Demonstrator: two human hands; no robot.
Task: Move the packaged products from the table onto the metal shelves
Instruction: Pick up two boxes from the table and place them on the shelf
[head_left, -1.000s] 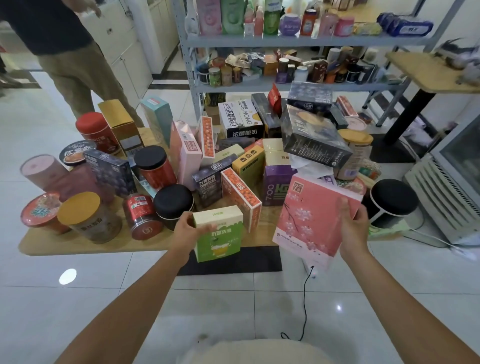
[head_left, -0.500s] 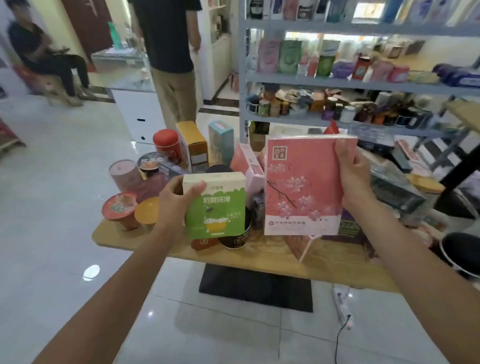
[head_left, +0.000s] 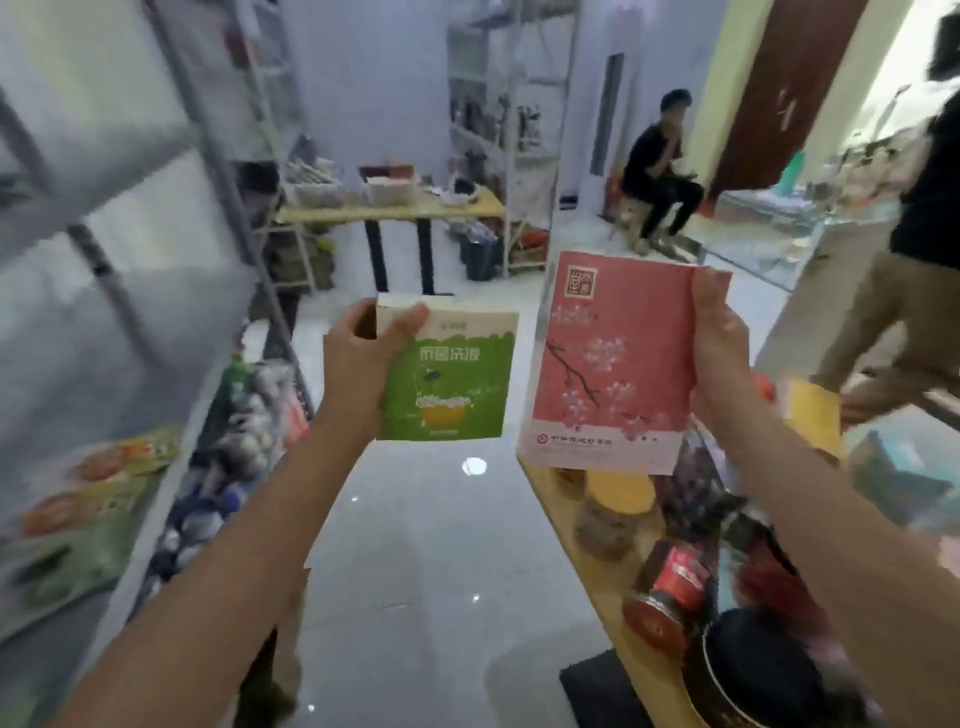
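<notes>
We grip the green box (head_left: 452, 384) by its left edge in our left hand (head_left: 363, 358), thumb over the front. Our right hand (head_left: 719, 353) clasps the pink box (head_left: 613, 364) by its right edge. Both hang upright in mid-air between the metal shelves (head_left: 218, 166) at left and the table (head_left: 605, 584) at right, its edge crowded with a red can (head_left: 670, 592) and jars.

People and room in the background
A person in black (head_left: 657, 169) sits near a dark brown door (head_left: 795, 78); another person in khaki trousers (head_left: 888, 322) stands at right on the glossy white floor (head_left: 426, 571).
</notes>
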